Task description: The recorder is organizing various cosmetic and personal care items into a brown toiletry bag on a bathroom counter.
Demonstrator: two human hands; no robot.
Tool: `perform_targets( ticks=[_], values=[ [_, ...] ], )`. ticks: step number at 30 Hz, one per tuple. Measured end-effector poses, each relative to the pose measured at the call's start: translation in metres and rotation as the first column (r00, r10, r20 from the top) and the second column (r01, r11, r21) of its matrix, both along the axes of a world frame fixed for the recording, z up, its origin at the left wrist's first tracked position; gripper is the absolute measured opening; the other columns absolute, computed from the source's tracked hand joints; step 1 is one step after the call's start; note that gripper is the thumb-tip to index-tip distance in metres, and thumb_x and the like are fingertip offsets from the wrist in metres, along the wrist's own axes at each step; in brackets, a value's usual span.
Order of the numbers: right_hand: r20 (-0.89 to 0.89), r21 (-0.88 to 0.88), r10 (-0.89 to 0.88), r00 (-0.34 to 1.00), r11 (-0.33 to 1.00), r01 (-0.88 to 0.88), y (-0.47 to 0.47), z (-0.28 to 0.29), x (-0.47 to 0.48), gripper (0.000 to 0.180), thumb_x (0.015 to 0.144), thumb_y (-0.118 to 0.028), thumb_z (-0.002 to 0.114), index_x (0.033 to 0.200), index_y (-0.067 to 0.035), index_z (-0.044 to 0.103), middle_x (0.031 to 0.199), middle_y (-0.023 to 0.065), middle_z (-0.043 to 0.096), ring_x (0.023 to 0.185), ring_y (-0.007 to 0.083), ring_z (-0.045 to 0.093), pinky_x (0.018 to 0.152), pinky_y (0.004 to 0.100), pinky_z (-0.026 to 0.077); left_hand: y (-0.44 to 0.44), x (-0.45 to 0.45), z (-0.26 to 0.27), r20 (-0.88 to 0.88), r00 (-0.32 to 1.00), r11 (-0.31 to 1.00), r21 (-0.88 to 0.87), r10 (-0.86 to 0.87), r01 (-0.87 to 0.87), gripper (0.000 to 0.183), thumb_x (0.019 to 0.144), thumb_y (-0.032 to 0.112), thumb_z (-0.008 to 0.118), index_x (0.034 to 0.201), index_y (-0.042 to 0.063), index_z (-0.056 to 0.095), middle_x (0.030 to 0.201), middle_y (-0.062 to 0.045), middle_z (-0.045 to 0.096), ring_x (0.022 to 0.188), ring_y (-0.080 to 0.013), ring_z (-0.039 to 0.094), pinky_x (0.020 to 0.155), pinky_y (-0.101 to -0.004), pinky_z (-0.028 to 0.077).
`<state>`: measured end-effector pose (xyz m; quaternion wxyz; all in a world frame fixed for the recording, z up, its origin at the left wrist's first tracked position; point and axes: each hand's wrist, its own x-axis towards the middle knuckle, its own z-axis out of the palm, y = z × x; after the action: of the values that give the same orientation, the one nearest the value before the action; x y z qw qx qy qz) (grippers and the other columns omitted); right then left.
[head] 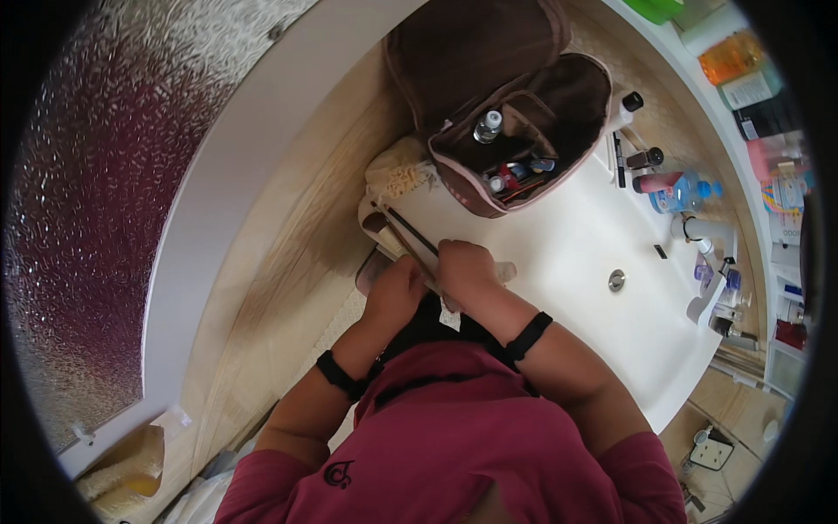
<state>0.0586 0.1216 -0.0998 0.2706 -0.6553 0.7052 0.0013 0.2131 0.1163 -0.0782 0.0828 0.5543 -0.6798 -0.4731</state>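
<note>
My left hand [394,291] and my right hand [468,270] meet above my lap, at the near edge of the white washbasin [556,262]. A slim brown stick [407,243], perhaps a cosmetic brush handle, runs between them, with my left fingers closed at its lower part. From my right fist a dark, thin stick [412,229] points up and left. A piece of white tissue [450,318] hangs below my right fingers. Past that fist shows the end of a pale translucent object [505,271]. My fingers hide the lower ends of the sticks.
On the basin's far left part, a dark toiletry bag [471,190] lies unzipped, with small bottles inside. A cream cloth item [399,173] is beside it. Along the back stand a blue-capped bottle [677,192], a white tap [710,229] and several cosmetics. A textured glass panel [111,216] is at left.
</note>
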Motion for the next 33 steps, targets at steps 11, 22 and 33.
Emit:
perform_targets(
  ticks=[11, 22, 33],
  values=[
    [0.017, -0.089, -0.016, 1.000, 0.996, 0.017, 0.002, 0.005, -0.016, 0.026, 0.079, -0.019, 0.064, 0.095, -0.002, 0.054, 0.082, 0.0137, 0.066, 0.079, 0.0309, 0.066, 0.066, 0.0404, 0.053, 0.000, -0.010, -0.036, 0.038, 0.998, 0.983, -0.172, -0.054, 0.060, 0.016, 0.081, 0.006, 0.057, 0.095, 0.002, 0.052, 0.084, -0.017, 0.062, 0.081, -0.0351, 0.062, 0.069, -0.0410, 0.049],
    [-0.094, -0.081, -0.058, 0.994, 0.995, 0.051, -0.006, -0.008, -0.039, 0.021, 0.078, -0.014, 0.057, 0.095, -0.001, 0.054, 0.078, 0.0153, 0.067, 0.074, 0.0319, 0.067, 0.062, 0.0415, 0.053, -0.011, -0.040, -0.034, -0.127, 0.989, 0.991, -0.122, -0.077, 0.061, 0.019, 0.084, 0.011, 0.056, 0.101, 0.004, 0.051, 0.086, -0.015, 0.063, 0.078, -0.0301, 0.064, 0.069, -0.0389, 0.050],
    [0.117, -0.084, 0.019, 0.993, 0.996, -0.009, 0.053, 0.044, -0.089, 0.019, 0.076, -0.018, 0.056, 0.092, -0.007, 0.055, 0.068, 0.0100, 0.062, 0.066, 0.0303, 0.063, 0.056, 0.0454, 0.047, -0.010, -0.069, 0.000, -0.522, 0.720, 0.763, 0.647, 0.457, -0.015, 0.017, 0.093, 0.011, 0.055, 0.107, 0.002, 0.052, 0.078, -0.006, 0.058, 0.066, -0.0133, 0.058, 0.059, -0.0258, 0.047]
  ],
)
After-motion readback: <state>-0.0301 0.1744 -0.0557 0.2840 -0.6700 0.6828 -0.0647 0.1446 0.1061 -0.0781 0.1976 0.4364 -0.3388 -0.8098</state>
